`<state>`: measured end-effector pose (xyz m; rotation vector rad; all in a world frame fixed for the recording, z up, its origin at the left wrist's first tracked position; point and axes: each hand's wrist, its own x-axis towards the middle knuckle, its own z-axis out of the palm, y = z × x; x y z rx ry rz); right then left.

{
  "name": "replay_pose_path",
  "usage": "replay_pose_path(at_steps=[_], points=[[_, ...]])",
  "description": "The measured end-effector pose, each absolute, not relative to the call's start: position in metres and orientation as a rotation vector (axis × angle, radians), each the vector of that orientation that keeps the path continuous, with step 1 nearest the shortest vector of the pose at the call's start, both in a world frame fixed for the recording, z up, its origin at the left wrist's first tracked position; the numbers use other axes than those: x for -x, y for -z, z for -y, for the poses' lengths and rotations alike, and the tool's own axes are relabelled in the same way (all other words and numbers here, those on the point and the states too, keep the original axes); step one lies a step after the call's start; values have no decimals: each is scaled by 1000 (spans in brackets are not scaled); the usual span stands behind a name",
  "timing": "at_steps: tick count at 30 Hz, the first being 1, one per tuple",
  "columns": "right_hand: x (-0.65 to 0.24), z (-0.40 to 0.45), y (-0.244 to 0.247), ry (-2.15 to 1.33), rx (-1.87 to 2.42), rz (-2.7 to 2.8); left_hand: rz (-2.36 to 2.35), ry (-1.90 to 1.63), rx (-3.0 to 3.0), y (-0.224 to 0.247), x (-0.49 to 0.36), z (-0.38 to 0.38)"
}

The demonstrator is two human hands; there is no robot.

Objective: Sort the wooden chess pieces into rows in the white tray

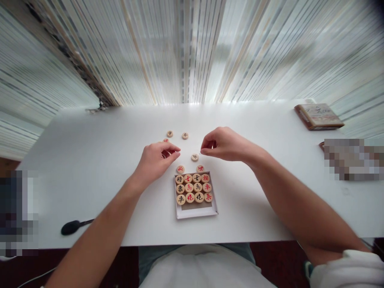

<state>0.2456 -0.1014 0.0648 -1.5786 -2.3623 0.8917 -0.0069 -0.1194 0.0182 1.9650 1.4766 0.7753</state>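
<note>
A white open box (196,216) on the table holds several round wooden pieces with black or red characters in rows; its near strip shows bare bottom. Just beyond its far edge lie two red-marked pieces (180,169) (200,169). My left hand (160,160) hovers left of them, thumb and fingertips apart, holding nothing visible. To the right, my right hand (220,145) has its fingers curled and pinched beside a black-marked piece (195,157); whatever they grip is too small to see. Farther back are two black-marked pieces (169,133) (185,136) and a partly hidden red one (166,141).
On the white table (255,120), a brown-edged box (319,116) sits at the back right, with a blurred-out item (351,160) nearer. A black spoon-shaped object (72,227) lies front left. Strip curtains (186,52) hang behind the table.
</note>
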Motion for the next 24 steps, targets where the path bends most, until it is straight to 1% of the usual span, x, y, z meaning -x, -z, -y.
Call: replay_pose_path(at_steps=[4,8,13,24], points=[[-249,100,-60,-986,1587,2460,-1462,-992,-1934,-5,8,120],[-249,102,-53,-1039,1618,2493,-1497,-1113,-1920,3,16,125],[-239,107,-48,-1080,1610,2500,-1511,-1117,-1930,4,21,129],[-237,112,-50,-898,1710,2525,-1483,-1105,-1971,3,17,130]])
